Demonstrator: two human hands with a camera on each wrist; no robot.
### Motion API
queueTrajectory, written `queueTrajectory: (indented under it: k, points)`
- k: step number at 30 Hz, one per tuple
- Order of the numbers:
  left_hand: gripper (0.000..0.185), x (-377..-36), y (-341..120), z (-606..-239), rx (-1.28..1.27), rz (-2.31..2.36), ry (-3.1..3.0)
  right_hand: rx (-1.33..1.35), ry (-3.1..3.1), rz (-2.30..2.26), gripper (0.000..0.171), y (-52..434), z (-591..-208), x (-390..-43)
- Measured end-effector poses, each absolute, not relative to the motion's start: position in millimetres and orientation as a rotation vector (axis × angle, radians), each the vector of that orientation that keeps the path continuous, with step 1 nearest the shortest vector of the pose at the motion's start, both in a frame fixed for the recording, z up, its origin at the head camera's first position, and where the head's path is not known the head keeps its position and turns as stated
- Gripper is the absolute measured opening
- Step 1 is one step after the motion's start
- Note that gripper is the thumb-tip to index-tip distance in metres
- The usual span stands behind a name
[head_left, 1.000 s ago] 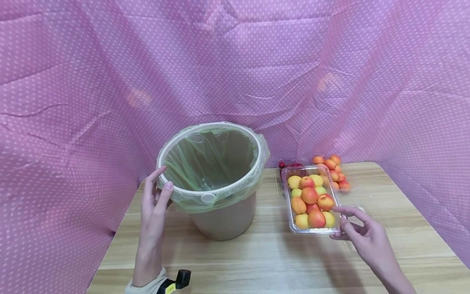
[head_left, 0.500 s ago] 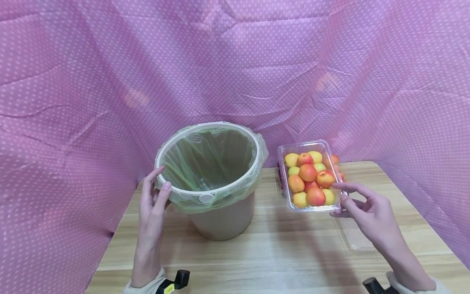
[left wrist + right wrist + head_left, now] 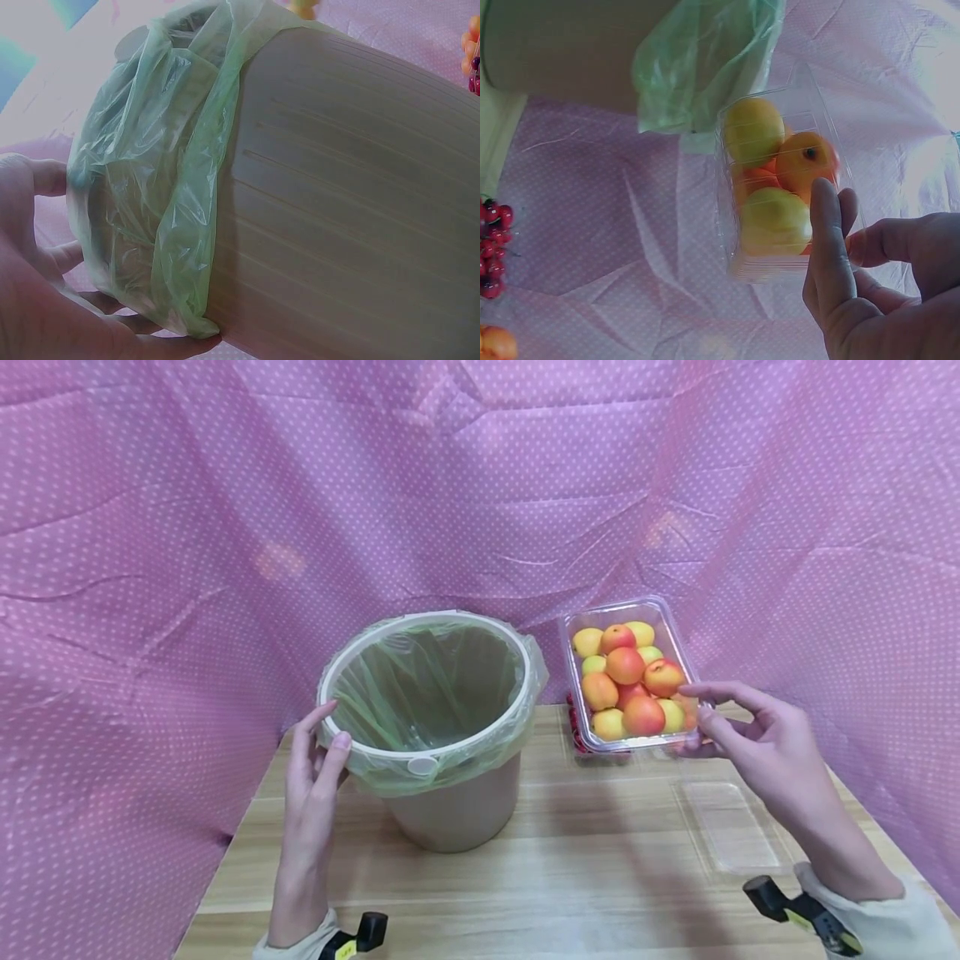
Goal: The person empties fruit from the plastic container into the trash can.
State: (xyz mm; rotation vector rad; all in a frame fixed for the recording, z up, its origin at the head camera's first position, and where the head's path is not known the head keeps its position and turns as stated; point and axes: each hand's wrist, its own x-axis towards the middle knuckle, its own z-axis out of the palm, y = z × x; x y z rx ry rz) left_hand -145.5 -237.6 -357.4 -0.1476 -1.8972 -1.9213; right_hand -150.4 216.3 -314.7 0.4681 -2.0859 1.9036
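A beige trash can with a green plastic liner folded over its white rim stands on the table. My left hand grips the rim at its near left side, fingers and thumb against the liner. My right hand pinches the right wall of a clear plastic fruit box between thumb and fingers. Raised above the table, the box tilts its open top towards the head camera. Yellow and orange-red fruits fill it; in the right wrist view, yellow fruit shows through its wall.
Cherries lie at the table's back, partly hidden behind the raised box in the head view. Orange fruit is beside them. A clear plastic lid or tray lies on the wooden table at right. Pink dotted cloth surrounds the table.
My right hand has raised the fruit box higher and further back, uncovering the clear lid or tray and covering the fruit behind. My left hand has stayed on the rim.
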Motion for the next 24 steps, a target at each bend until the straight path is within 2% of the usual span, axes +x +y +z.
queueTrajectory:
  k: [16,24]
  points:
    - [0.046,-145.4,-239.0,-359.1,-0.140,-1.919,-1.902,0.540,-2.112,1.939,0.025,183.5,-263.8,-173.4]
    - [0.046,-145.9,-238.4,-358.2,-0.156,-1.921,-1.902,0.605,-2.068,2.011,0.026,160.2,-252.2,-185.1]
